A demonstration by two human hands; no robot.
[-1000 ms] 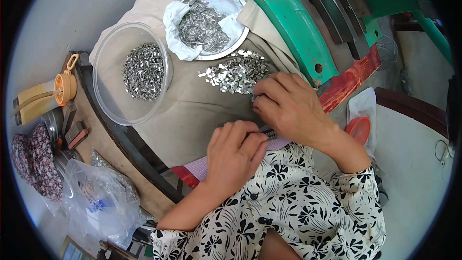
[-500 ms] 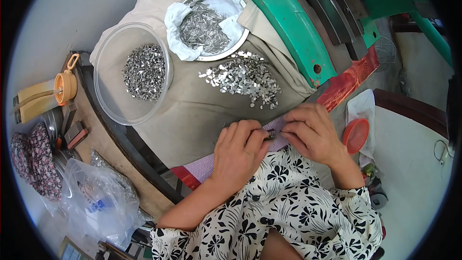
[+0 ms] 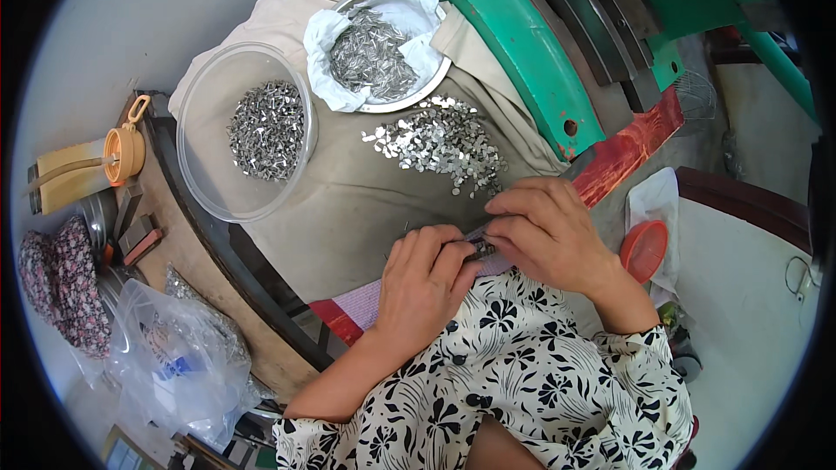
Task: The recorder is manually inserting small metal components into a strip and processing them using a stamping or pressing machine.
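My left hand point(image 3: 421, 280) is closed around a small dark metal piece point(image 3: 482, 249) near the table's front edge. The fingertips of my right hand point(image 3: 550, 233) are pinched against the top of that piece; whatever they hold there is too small and hidden to make out. Just beyond both hands, a loose pile of small flat silvery metal discs point(image 3: 440, 146) lies on the grey-brown cloth point(image 3: 340, 218). A lilac woven strip point(image 3: 361, 303) runs beneath my hands along the edge.
A clear round plastic tub point(image 3: 202, 176) of small metal parts stands left. Behind the pile is a metal bowl point(image 3: 420, 97) with white lining and thin metal pins. A green machine point(image 3: 509, 43) borders the right. Plastic bags point(image 3: 174, 365) sit lower left; a red basket point(image 3: 644, 251) is right.
My right hand has shifted left, closing the gap to the piece in my left hand. Its fingertips now meet over that piece. The view has shifted slightly.
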